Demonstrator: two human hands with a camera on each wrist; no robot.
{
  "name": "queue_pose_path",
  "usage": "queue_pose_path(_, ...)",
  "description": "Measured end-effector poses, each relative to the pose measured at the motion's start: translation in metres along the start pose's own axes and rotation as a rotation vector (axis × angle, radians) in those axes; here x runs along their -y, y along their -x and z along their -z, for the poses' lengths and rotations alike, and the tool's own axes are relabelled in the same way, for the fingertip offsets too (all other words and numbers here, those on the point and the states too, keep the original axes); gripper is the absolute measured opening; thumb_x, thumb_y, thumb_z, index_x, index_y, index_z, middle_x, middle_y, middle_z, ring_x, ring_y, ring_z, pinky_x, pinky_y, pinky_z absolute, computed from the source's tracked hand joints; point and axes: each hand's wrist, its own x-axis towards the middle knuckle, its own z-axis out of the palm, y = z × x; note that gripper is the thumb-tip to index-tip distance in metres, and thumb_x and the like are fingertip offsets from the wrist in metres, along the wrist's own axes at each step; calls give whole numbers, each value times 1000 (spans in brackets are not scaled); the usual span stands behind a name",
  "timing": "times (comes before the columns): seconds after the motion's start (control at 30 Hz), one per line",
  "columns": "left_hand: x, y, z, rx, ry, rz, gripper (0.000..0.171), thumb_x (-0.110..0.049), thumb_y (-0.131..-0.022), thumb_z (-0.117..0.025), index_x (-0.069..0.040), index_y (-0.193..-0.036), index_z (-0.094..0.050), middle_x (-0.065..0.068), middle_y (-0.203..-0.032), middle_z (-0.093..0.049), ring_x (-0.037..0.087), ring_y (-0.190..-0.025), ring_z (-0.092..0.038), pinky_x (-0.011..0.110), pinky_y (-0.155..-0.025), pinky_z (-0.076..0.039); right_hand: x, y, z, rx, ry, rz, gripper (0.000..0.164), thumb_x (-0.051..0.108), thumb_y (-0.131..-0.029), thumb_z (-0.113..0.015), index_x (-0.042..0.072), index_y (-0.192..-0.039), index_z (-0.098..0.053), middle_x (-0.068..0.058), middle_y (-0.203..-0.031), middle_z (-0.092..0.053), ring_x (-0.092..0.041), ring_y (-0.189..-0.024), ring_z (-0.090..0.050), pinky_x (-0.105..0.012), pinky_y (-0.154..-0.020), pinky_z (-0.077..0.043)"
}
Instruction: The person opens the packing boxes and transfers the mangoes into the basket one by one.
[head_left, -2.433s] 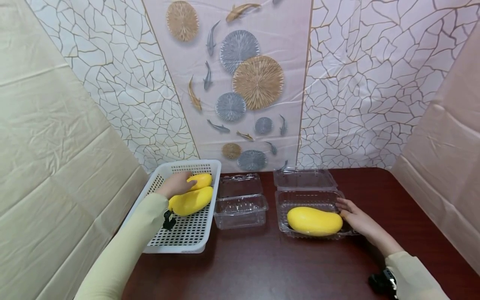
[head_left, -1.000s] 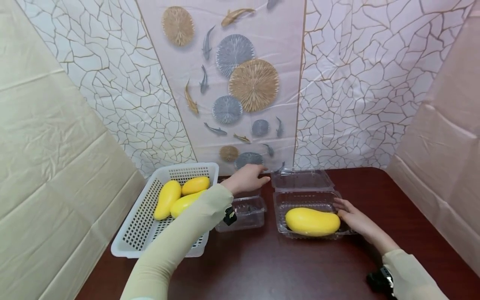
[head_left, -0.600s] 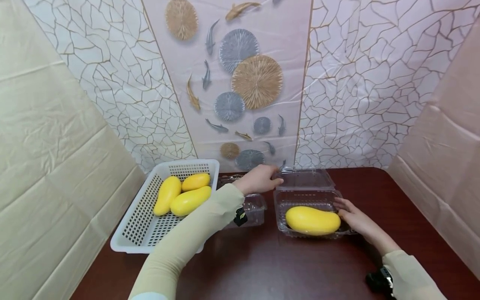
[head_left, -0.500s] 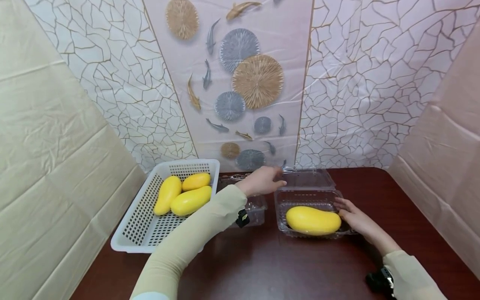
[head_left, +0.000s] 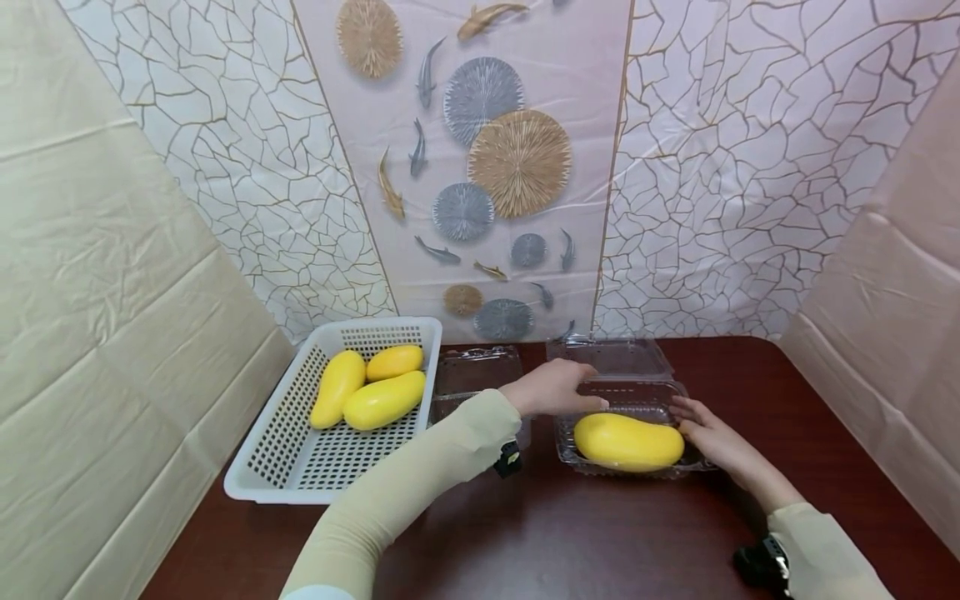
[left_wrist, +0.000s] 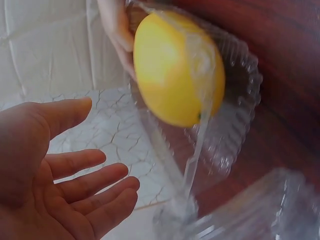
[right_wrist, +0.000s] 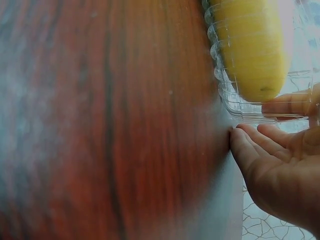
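A yellow mango [head_left: 628,442] lies in the right clear plastic container [head_left: 564,457], whose lid [head_left: 611,358] is folded back. My left hand [head_left: 551,388] hovers over the left side of this container, fingers spread and holding nothing, as the left wrist view shows. At the container's right end, my right hand [head_left: 716,437] holds the wall beside the mango. In the right wrist view, one finger reaches over the end wall and several fingertips [right_wrist: 240,134] touch it low from outside.
A white plastic basket [head_left: 255,487] at the left holds three more mangoes [head_left: 384,401]. Between basket and right container stands another clear container [head_left: 477,372], lid folded back, partly hidden by my left arm. All stand on a dark red wooden table [head_left: 570,542], a patterned cloth behind.
My left hand left the basket, where it had touched a mango, passed over the middle container and came to the right container. My right hand has stayed in place.
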Motion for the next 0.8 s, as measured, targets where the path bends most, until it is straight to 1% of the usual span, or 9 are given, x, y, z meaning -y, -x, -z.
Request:
queue_pose_path(0.1,-3,-4,-10,8,-14,-3,61,-45,-100,-61,-7,-146,-53,5,-142,-59,13,-126,-57,26,-100,-47,0,0,0,0,-1,-2,59,10,-106,-32,-14,-154,-7,-42,-152,-19,-58,-137,-26,-65,-106,-35)
queue_pose_path(0.23,-7,-7,-20,27,-28,-21,60,-45,-99,-61,-8,-146,-54,4,-141,-59,11,-123,-58,24,-99,-47,0,0,1,3,-1,-13,60,10,-106,-32,-13,-155,-5,-42,-153,-18,-58,-137,-26,-65,-106,-35)
queue_pose_path(0.43,-9,-13,-34,50,-43,-14,61,-47,-98,-63,-9,-145,-54,1,-141,-60,10,-125,-57,22,-101,-44,-1,-1,1,1,-1,-17,59,10,-107,-31,-13,-155,-6,-41,-153,-18,-58,-138,-25,-65,-106,-35)
queue_pose_path(0.57,-8,-16,-40,68,-21,2,62,-48,-97,-64,-10,-146,-54,-2,-142,-59,9,-128,-54,22,-103,-43,-2,-2,0,1,-2,-18,59,11,-107,-31,-13,-155,-6,-41,-153,-18,-57,-138,-26,-64,-107,-35)
queue_pose_path(0.8,-6,-19,-45,95,16,28,66,-52,-95,-64,-13,-148,-52,-5,-145,-56,8,-131,-52,22,-104,-42,-3,-4,0,2,5,-44,60,13,-107,-31,-12,-155,-6,-40,-154,-17,-57,-139,-24,-65,-108,-34)
